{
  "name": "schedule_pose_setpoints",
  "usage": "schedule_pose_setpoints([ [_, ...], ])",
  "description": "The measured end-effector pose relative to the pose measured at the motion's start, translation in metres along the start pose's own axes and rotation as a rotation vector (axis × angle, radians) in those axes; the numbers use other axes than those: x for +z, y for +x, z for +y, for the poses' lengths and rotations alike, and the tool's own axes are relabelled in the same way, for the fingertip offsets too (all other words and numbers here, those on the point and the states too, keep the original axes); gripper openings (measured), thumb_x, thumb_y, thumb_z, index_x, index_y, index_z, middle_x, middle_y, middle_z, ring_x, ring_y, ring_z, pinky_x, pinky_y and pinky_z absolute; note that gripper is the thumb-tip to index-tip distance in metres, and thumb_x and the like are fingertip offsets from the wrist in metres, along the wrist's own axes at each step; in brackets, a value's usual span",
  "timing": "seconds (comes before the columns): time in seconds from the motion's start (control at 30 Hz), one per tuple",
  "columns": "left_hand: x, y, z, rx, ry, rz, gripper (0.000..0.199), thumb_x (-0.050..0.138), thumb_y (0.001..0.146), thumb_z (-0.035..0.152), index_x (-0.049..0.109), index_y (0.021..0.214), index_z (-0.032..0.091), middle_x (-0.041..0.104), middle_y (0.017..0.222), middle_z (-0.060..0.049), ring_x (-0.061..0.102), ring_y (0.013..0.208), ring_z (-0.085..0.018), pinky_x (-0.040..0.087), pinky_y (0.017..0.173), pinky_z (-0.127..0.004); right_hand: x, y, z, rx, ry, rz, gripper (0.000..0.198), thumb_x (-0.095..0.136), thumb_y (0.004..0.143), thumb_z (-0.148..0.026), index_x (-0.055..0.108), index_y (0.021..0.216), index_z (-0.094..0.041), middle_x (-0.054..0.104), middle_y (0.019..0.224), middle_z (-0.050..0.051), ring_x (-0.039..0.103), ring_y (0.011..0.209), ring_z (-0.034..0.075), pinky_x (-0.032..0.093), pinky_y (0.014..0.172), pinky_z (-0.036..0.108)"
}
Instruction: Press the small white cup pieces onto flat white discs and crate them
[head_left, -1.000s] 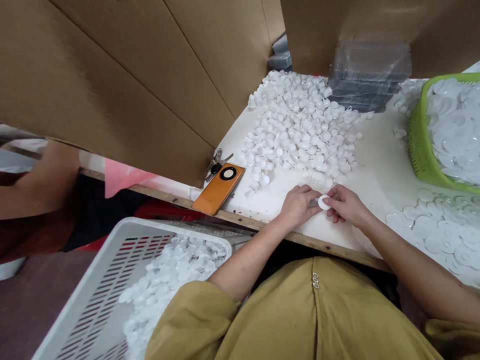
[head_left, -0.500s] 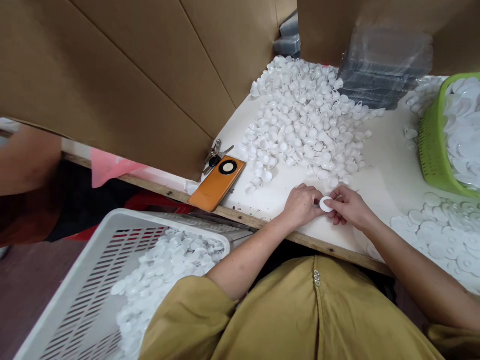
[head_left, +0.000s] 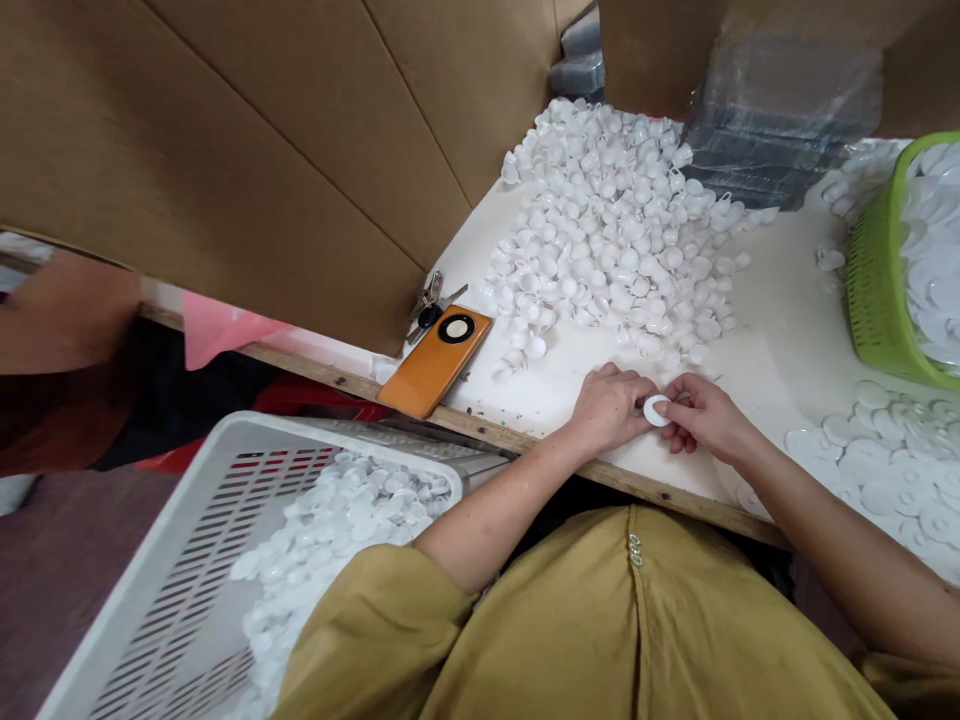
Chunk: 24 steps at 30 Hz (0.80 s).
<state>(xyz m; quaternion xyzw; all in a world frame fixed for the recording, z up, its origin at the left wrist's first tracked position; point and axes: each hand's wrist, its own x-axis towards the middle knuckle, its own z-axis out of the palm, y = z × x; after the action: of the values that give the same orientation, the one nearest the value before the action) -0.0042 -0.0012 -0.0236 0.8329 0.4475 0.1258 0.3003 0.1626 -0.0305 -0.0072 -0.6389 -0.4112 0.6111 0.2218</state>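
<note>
At the table's front edge my two hands meet around a small white saucer, toy-sized and round. My right hand pinches it, with the thumb on its face. Curled fingers of my left hand press up to the saucer's left edge; whatever they hold is hidden behind them. Just beyond lies a broad heap of tiny white toy teacups, some showing handles. Flat white saucers are spread loosely on the table to the right of my right forearm.
A green basket of white saucers stands at right. Below left, a white crate holds many small white pieces. An orange phone and keys lie beside a cardboard panel. Clear plastic packs are stacked behind. Another person's arm is at left.
Both hands stay together around the saucer, which has tilted slightly. The view has shifted a little, and the other person's arm at the left has moved slightly right.
</note>
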Motion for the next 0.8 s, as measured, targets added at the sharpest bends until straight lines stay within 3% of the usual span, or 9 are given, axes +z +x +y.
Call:
schedule_pose_setpoints([
  [0.2, -0.010, -0.001, -0.001, 0.013, -0.093, -0.059, 0.036, 0.073, 0.068, 0.050, 0.068, 0.092, 0.024, 0.069, 0.086, 0.001, 0.058, 0.084, -0.019, 0.040, 0.082, -0.033, 0.001, 0.002, -0.004, 0.026, -0.071, 0.013, 0.022, 0.065, 0.080, -0.029, 0.045, 0.082, -0.021, 0.061, 0.048, -0.003, 0.057, 0.036, 0.013, 0.036, 0.032, 0.017],
  [0.3, -0.017, 0.007, 0.000, -0.040, -0.136, -0.119, 0.036, 0.072, 0.070, 0.049, 0.067, 0.092, 0.022, 0.069, 0.081, 0.001, 0.059, 0.078, -0.017, 0.042, 0.078, -0.030, 0.001, 0.004, -0.005, 0.048, -0.066, 0.003, 0.024, 0.067, 0.080, -0.029, 0.044, 0.082, -0.022, 0.061, 0.047, -0.003, 0.057, 0.036, 0.013, 0.037, 0.032, 0.017],
  [0.4, -0.024, 0.019, 0.002, -0.102, -0.032, -0.202, 0.036, 0.073, 0.068, 0.049, 0.065, 0.090, 0.022, 0.069, 0.077, 0.002, 0.061, 0.076, -0.018, 0.040, 0.072, -0.029, 0.000, 0.004, -0.006, 0.074, -0.018, -0.016, 0.025, 0.067, 0.080, -0.029, 0.043, 0.085, -0.022, 0.062, 0.048, -0.004, 0.057, 0.035, 0.013, 0.037, 0.031, 0.016],
  [0.6, -0.035, 0.039, 0.008, -0.045, 0.154, -0.394, 0.036, 0.071, 0.068, 0.051, 0.060, 0.089, 0.023, 0.067, 0.082, 0.002, 0.062, 0.080, -0.020, 0.038, 0.080, -0.034, -0.004, 0.009, -0.016, 0.147, -0.023, -0.120, 0.020, 0.062, 0.082, -0.022, 0.042, 0.086, -0.022, 0.061, 0.045, -0.004, 0.055, 0.032, 0.013, 0.036, 0.030, 0.017],
  [0.8, -0.036, 0.039, 0.008, -0.008, 0.137, -0.378, 0.032, 0.072, 0.068, 0.045, 0.061, 0.089, 0.024, 0.064, 0.074, 0.003, 0.060, 0.073, -0.019, 0.039, 0.075, -0.031, -0.002, 0.014, -0.013, 0.145, -0.015, -0.138, 0.021, 0.062, 0.082, -0.024, 0.042, 0.085, -0.021, 0.060, 0.044, -0.003, 0.055, 0.033, 0.014, 0.034, 0.029, 0.017],
])
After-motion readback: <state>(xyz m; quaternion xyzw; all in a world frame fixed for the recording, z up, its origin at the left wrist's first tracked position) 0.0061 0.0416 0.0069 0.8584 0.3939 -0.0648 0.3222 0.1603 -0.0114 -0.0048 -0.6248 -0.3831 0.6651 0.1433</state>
